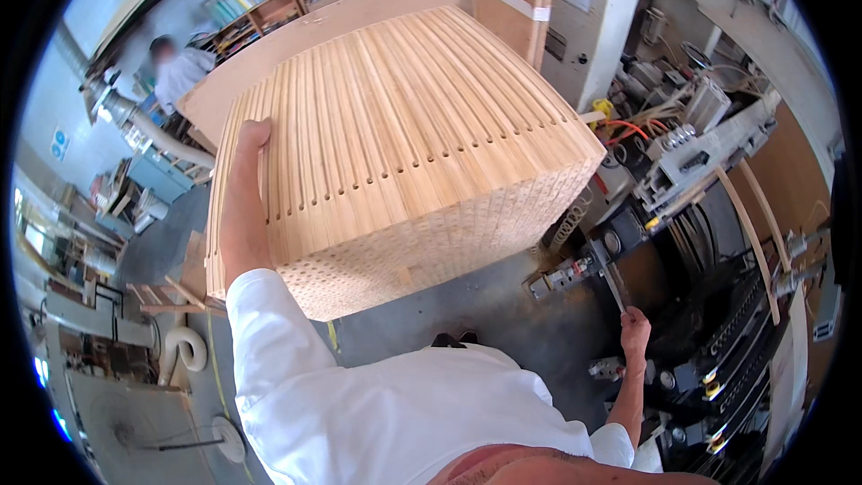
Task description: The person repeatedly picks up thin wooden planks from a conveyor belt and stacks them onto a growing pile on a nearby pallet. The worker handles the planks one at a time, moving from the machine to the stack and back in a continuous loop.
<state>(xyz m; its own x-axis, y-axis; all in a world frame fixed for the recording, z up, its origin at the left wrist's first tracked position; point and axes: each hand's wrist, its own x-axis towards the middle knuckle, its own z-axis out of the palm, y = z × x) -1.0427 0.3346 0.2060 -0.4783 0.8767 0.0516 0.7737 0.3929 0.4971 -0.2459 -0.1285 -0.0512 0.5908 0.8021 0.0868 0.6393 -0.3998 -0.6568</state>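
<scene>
A large stack of pale wooden slats (386,117) fills the middle, its slats side by side in rows. Each top slat has a long groove and a small dark hole near its near end. My left hand (254,135) is closed around a slat at the left part of the top layer, its fingers mostly hidden. Off to the right, my right hand (636,330) is closed on the near end of a narrow flat bar (614,280). The bar's far end lies at a machine (620,238) with metal fittings; its material is hard to make out.
Behind the stack stands a brown board (377,13). A coiled hose (570,220) hangs beside the machine. Curved wooden pieces (750,242) are at the far right. A person (180,72) in white is at the far left, near shelves (256,4). A fan (229,438) stands lower left.
</scene>
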